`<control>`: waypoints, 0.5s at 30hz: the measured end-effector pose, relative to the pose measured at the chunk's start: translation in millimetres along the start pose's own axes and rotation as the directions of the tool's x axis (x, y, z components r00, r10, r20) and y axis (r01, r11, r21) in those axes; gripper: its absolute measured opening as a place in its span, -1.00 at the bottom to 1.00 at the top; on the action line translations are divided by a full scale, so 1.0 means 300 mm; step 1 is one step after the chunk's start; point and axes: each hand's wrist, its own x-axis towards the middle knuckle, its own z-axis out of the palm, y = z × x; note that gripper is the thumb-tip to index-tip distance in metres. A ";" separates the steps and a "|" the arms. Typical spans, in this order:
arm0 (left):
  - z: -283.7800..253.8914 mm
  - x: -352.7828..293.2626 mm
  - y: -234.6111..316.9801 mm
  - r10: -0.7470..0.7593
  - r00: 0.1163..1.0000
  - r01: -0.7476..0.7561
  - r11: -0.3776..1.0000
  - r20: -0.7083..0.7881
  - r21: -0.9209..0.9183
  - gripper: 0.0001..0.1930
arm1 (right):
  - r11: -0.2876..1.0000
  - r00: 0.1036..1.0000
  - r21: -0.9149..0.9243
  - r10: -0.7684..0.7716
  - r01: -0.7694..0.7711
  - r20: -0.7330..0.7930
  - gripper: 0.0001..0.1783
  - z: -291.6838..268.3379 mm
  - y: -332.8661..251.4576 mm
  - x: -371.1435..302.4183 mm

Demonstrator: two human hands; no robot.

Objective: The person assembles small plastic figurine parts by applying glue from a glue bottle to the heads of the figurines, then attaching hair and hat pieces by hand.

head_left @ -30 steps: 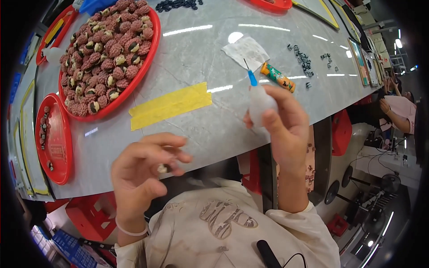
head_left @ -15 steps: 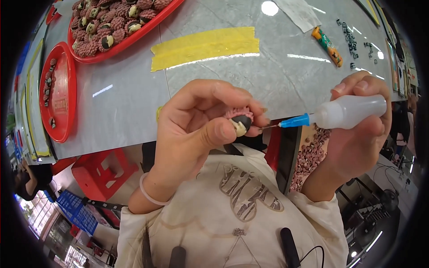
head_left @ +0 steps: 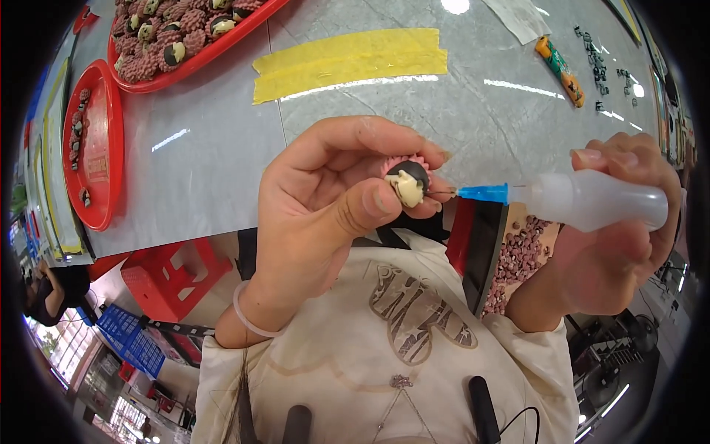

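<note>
Between thumb and fingers, my left hand (head_left: 314, 211) pinches a small figurine head (head_left: 406, 186) with a pink ridged top, black hair and a cream face turned upward. My right hand (head_left: 636, 255) is wrapped round a translucent white squeeze bottle (head_left: 592, 198), held sideways. The bottle's blue needle tip (head_left: 483, 194) points left, and its thin metal needle reaches the right side of the figurine head. I cannot tell whether the needle touches it.
A red tray (head_left: 211, 61) heaped with similar pink heads stands at the upper left, beside a smaller red tray (head_left: 117, 170) holding several pieces. Yellow tape (head_left: 347, 61) is stuck to the grey table. An orange-and-green tube (head_left: 559, 72) and small dark pieces (head_left: 594, 63) lie at the upper right.
The figurine head has been turned in my left hand, so more of its face shows. My right hand and the bottle have shifted right, and the needle now lies closer to level.
</note>
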 end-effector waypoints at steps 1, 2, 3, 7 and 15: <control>-0.001 0.002 -0.001 0.005 1.000 -0.005 1.000 0.010 -0.003 -0.56 | 1.000 1.000 0.010 -0.021 0.021 0.017 -0.47 -0.005 0.000 0.004; -0.001 0.004 -0.001 0.011 1.000 -0.011 1.000 0.019 -0.005 -0.56 | 0.999 0.999 0.020 -0.043 0.042 0.033 -0.48 -0.009 0.001 0.007; 0.000 0.004 0.000 0.009 1.000 -0.009 1.000 0.018 -0.005 -0.56 | 0.998 0.997 0.030 -0.064 0.063 0.049 -0.48 -0.013 0.001 0.009; 0.003 0.003 0.001 -0.019 1.000 0.019 1.000 0.003 -0.005 -0.57 | 0.983 0.983 0.074 -0.174 0.170 0.053 -0.48 -0.005 0.014 0.003; -0.011 -0.005 -0.006 -0.037 0.999 0.037 0.999 0.005 0.002 -0.59 | 0.945 0.941 0.019 -0.327 0.326 0.085 -0.46 0.024 -0.017 0.012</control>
